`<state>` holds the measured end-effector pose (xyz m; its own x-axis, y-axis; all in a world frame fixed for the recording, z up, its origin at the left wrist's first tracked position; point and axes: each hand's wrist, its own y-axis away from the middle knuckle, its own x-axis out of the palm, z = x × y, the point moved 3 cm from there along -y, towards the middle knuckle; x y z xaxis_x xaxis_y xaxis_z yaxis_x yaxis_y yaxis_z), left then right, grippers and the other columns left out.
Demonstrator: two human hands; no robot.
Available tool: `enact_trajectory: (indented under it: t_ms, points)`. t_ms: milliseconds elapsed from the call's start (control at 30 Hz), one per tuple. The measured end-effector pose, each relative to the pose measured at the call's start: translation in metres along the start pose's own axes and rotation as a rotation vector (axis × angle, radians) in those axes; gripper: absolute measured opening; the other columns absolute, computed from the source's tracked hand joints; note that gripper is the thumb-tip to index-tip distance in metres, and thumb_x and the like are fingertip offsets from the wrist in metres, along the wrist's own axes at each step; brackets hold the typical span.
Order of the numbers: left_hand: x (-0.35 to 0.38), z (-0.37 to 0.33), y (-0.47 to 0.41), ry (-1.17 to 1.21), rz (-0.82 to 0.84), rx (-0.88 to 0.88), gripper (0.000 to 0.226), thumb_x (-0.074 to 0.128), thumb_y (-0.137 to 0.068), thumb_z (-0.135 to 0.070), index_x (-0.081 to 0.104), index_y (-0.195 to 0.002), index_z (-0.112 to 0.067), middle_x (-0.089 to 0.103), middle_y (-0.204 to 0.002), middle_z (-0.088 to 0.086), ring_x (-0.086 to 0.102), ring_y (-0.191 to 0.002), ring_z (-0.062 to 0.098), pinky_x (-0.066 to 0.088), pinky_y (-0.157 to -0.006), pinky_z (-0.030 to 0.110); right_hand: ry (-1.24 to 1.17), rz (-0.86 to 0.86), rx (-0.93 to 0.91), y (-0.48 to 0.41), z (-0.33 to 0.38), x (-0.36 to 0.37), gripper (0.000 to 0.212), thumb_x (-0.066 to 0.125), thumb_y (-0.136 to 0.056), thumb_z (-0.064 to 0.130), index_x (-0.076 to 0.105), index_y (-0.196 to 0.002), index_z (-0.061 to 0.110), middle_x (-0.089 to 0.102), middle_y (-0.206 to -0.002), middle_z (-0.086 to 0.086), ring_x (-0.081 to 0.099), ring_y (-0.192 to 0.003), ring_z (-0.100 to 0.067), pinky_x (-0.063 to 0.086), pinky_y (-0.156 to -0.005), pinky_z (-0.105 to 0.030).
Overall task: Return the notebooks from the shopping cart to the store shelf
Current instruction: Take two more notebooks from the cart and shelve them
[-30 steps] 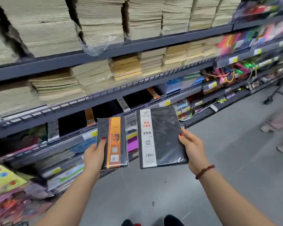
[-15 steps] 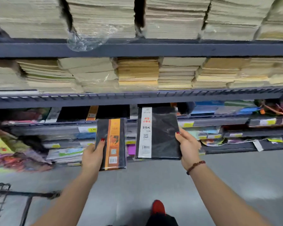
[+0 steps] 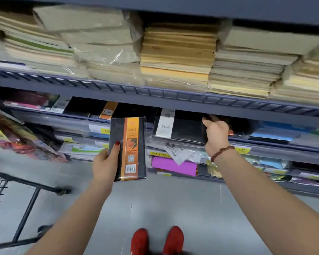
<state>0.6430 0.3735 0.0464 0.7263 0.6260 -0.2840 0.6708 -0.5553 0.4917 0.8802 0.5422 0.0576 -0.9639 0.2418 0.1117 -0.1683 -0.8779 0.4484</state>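
My left hand point(image 3: 106, 162) holds a small black notebook with an orange band point(image 3: 128, 149) upright in front of the shelf. A larger black notebook with a white label strip point(image 3: 180, 127) lies on the third shelf point(image 3: 173, 97), partly under the shelf edge above. My right hand point(image 3: 216, 134) grips that notebook's right edge, fingers reaching into the shelf. The shopping cart point(image 3: 11, 183) shows at the lower left, only its black wire rim and frame visible.
Stacks of beige and yellow paper pads point(image 3: 177, 56) fill the shelf above. Lower shelves hold coloured stationery, a magenta pad point(image 3: 174, 165) and yellow price tags. Black notebooks point(image 3: 85, 108) lie left of the large one. Grey floor and my red shoes point(image 3: 157, 240) are below.
My right hand has pushed the large black notebook forward onto the shelf. I have stepped closer to the shelf. The left hand still holds the small notebook in front.
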Motion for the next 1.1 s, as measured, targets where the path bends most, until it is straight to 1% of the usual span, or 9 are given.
enact_trajectory:
  t_ms: [133, 233, 333, 433, 533, 633, 767, 967, 1100]
  points:
    - [0.011, 0.020, -0.008, 0.018, 0.030, -0.014, 0.035, 0.054, -0.092, -0.039, 0.055, -0.074, -0.009, 0.067, -0.073, 0.007, 0.064, -0.068, 0.027, 0.051, -0.062, 0.032, -0.042, -0.089, -0.019, -0.024, -0.005, 0.013, 0.023, 0.060, -0.084, -0.007, 0.055, -0.086, 0.015, 0.054, -0.076, 0.007, 0.051, -0.064, 0.000, 0.043, -0.056, -0.012]
    - [0.019, 0.029, -0.010, 0.039, 0.034, -0.010, 0.037, 0.054, -0.093, -0.036, 0.047, -0.065, -0.012, 0.061, -0.057, -0.002, 0.058, -0.057, 0.017, 0.044, -0.051, 0.024, 0.055, -0.063, -0.173, -0.038, -0.010, 0.019, 0.024, 0.055, -0.087, -0.010, 0.056, -0.088, 0.013, 0.055, -0.077, 0.008, 0.054, -0.057, 0.012, 0.042, -0.056, -0.003]
    - [0.023, 0.034, -0.015, 0.049, 0.034, 0.019, 0.039, 0.053, -0.093, -0.034, 0.043, -0.061, -0.013, 0.051, -0.038, -0.013, 0.048, -0.038, -0.001, 0.037, -0.037, 0.011, 0.148, 0.001, -0.180, -0.048, -0.012, 0.027, 0.017, 0.052, -0.093, 0.002, 0.055, -0.109, 0.007, 0.065, -0.077, 0.007, 0.060, -0.069, 0.004, 0.043, -0.067, -0.012]
    - [0.021, 0.035, -0.018, 0.064, 0.054, 0.062, 0.034, 0.053, -0.094, -0.033, 0.052, -0.067, -0.013, 0.056, -0.041, -0.016, 0.051, -0.039, -0.003, 0.036, -0.038, 0.007, 0.618, 0.164, -0.148, -0.045, -0.017, 0.032, 0.029, 0.062, -0.088, 0.032, 0.061, -0.106, 0.009, 0.064, -0.103, -0.002, 0.056, -0.098, -0.013, 0.043, -0.087, -0.020]
    - [0.015, 0.035, -0.024, 0.075, 0.076, 0.083, 0.033, 0.052, -0.094, -0.033, 0.054, -0.068, -0.012, 0.054, -0.040, -0.017, 0.048, -0.037, -0.004, 0.035, -0.037, 0.007, 1.110, 0.174, -0.225, -0.029, -0.023, 0.023, 0.054, 0.064, -0.074, 0.061, 0.062, -0.080, 0.007, 0.062, -0.077, -0.016, 0.059, -0.085, -0.027, 0.047, -0.079, -0.033]
    - [0.009, 0.037, -0.031, 0.083, 0.080, 0.084, 0.033, 0.054, -0.093, -0.036, 0.057, -0.070, -0.012, 0.056, -0.044, -0.016, 0.050, -0.041, -0.001, 0.038, -0.040, 0.009, 1.068, 0.213, -0.519, -0.012, -0.031, 0.014, 0.074, 0.071, -0.073, 0.051, 0.046, -0.137, 0.024, 0.045, -0.139, -0.012, 0.032, -0.134, -0.027, 0.032, -0.110, -0.039]
    - [0.005, 0.040, -0.040, 0.064, 0.100, 0.102, 0.038, 0.054, -0.092, -0.040, 0.060, -0.078, -0.005, 0.055, -0.062, -0.001, 0.048, -0.057, 0.011, 0.037, -0.053, 0.023, 0.990, 0.214, -0.628, -0.013, -0.047, 0.010, 0.050, 0.067, -0.082, 0.037, 0.053, -0.129, 0.035, 0.030, -0.148, -0.011, 0.021, -0.139, -0.023, 0.020, -0.109, -0.025]
    - [0.006, 0.042, -0.051, 0.071, 0.136, 0.093, 0.041, 0.055, -0.090, -0.044, 0.063, -0.085, -0.004, 0.064, -0.075, 0.003, 0.056, -0.065, 0.014, 0.043, -0.063, 0.026, 1.216, 0.078, -0.660, -0.021, -0.039, 0.029, 0.045, 0.059, -0.086, 0.048, 0.050, -0.129, 0.045, 0.036, -0.151, -0.001, 0.045, -0.128, -0.020, 0.038, -0.098, -0.030]
    - [0.009, 0.043, -0.050, 0.095, 0.111, 0.082, 0.043, 0.057, -0.089, -0.044, 0.054, -0.080, -0.002, 0.054, -0.067, 0.002, 0.049, -0.055, 0.008, 0.038, -0.049, 0.015, 1.173, 0.079, -0.702, -0.019, -0.042, 0.024, 0.040, 0.060, -0.083, 0.049, 0.054, -0.123, 0.050, 0.037, -0.150, 0.006, 0.045, -0.130, -0.020, 0.041, -0.098, -0.034]
